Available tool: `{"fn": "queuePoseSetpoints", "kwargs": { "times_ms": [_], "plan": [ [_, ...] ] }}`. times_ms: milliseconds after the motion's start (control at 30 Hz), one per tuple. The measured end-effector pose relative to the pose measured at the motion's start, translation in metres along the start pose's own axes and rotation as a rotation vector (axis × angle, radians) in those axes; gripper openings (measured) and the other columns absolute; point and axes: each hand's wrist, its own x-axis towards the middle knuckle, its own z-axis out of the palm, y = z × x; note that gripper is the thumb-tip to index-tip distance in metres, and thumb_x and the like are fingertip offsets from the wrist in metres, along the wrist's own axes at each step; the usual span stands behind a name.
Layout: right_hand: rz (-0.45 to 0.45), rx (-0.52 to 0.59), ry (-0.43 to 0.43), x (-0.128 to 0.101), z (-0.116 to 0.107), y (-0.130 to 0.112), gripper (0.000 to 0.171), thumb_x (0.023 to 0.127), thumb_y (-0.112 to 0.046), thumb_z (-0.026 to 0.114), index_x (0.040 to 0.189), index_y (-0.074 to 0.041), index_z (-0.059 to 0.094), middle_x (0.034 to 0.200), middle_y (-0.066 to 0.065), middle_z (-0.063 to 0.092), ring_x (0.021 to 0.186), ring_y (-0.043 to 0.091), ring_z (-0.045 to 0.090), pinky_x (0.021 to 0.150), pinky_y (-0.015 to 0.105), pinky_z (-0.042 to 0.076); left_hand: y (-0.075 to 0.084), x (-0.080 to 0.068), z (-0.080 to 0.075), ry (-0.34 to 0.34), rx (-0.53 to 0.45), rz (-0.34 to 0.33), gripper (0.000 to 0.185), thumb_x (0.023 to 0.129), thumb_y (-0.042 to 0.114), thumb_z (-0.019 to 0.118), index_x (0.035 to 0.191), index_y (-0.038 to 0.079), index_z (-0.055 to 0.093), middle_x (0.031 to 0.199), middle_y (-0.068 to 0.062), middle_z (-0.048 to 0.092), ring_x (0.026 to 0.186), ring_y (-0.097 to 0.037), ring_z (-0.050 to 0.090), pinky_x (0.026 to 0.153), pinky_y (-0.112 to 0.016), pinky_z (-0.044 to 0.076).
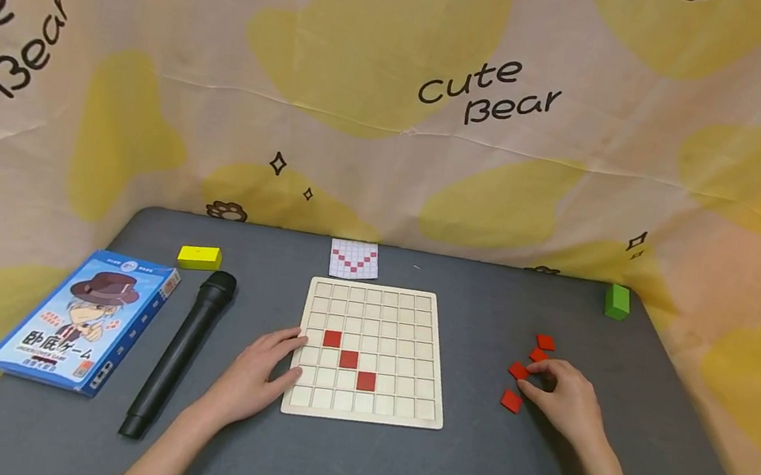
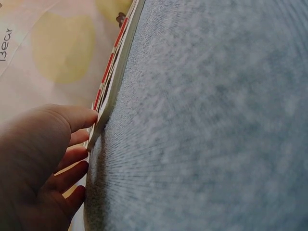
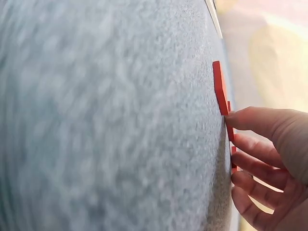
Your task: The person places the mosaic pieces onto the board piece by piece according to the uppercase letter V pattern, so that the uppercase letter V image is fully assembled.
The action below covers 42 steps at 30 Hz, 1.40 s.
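Observation:
A pale square grid board [image 1: 404, 374] lies mid-table with three red tiles on it, in a diagonal that steps down to the right. My left hand [image 1: 257, 376] rests at the board's left edge, its thumb and fingers touching the rim; the left wrist view shows the board's edge [image 2: 113, 89] against them. Several loose red square tiles lie right of the board. Over there my right hand [image 1: 569, 402] pinches one red tile [image 1: 518, 371] at its right corner between thumb and forefinger. Another tile [image 3: 220, 89] appears in front of the thumb in the right wrist view.
Behind the board lies a small pattern card [image 1: 354, 261] with a V of red squares. On the left are a blue box [image 1: 83, 319], a black microphone-like stick [image 1: 178, 355] and a yellow block [image 1: 199, 258]. A green block [image 1: 617, 302] stands at the far right corner.

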Motion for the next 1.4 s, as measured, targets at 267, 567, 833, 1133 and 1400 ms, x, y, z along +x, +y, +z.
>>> {"fn": "queuePoseSetpoints", "kwargs": {
  "times_ms": [267, 567, 833, 1133, 1400],
  "plan": [
    [0.008, 0.03, -0.014, 0.005, 0.006, -0.012, 0.026, 0.082, -0.023, 0.078, 0.1, -0.006, 0.072, 0.11, 0.018, 0.066, 0.097, 0.035, 0.059, 0.083, 0.054, 0.046, 0.0, 0.0, 0.001, 0.002, 0.0, 0.004, 0.049, 0.09, 0.019, 0.07, 0.135, 0.005, 0.057, 0.143, -0.013, 0.049, 0.13, -0.035, 0.045, 0.102, -0.057, 0.036],
    [-0.023, 0.075, -0.008, 0.02, 0.027, -0.033, 0.023, 0.081, -0.021, 0.079, 0.099, -0.008, 0.073, 0.107, 0.014, 0.068, 0.099, 0.033, 0.061, 0.086, 0.051, 0.047, 0.001, 0.0, -0.001, -0.009, -0.01, -0.012, 0.049, 0.091, 0.02, 0.069, 0.136, 0.004, 0.057, 0.143, -0.013, 0.049, 0.131, -0.035, 0.044, 0.103, -0.056, 0.036],
    [-0.054, 0.143, -0.007, 0.033, 0.046, -0.064, 0.023, 0.08, -0.022, 0.08, 0.099, -0.01, 0.074, 0.104, 0.008, 0.068, 0.094, 0.027, 0.062, 0.084, 0.046, 0.049, 0.002, 0.0, -0.002, -0.015, -0.002, -0.017, 0.05, 0.09, 0.021, 0.07, 0.136, 0.005, 0.056, 0.143, -0.013, 0.048, 0.13, -0.034, 0.044, 0.103, -0.056, 0.036],
    [-0.115, 0.231, -0.023, 0.045, 0.066, -0.102, 0.022, 0.079, -0.021, 0.081, 0.098, -0.012, 0.074, 0.099, 0.004, 0.067, 0.085, 0.022, 0.059, 0.073, 0.035, 0.049, 0.003, 0.001, -0.002, -0.027, -0.007, -0.024, 0.051, 0.091, 0.021, 0.069, 0.137, 0.006, 0.056, 0.144, -0.013, 0.048, 0.131, -0.033, 0.043, 0.104, -0.057, 0.035],
    [-0.132, 0.322, -0.089, 0.055, 0.087, -0.139, 0.02, 0.079, -0.02, 0.081, 0.097, -0.015, 0.074, 0.095, 0.003, 0.067, 0.08, 0.017, 0.059, 0.07, 0.032, 0.049, 0.001, -0.001, -0.002, -0.022, -0.012, -0.021, 0.051, 0.091, 0.021, 0.069, 0.138, 0.006, 0.055, 0.144, -0.013, 0.048, 0.131, -0.033, 0.043, 0.103, -0.057, 0.035]
  ]
}}
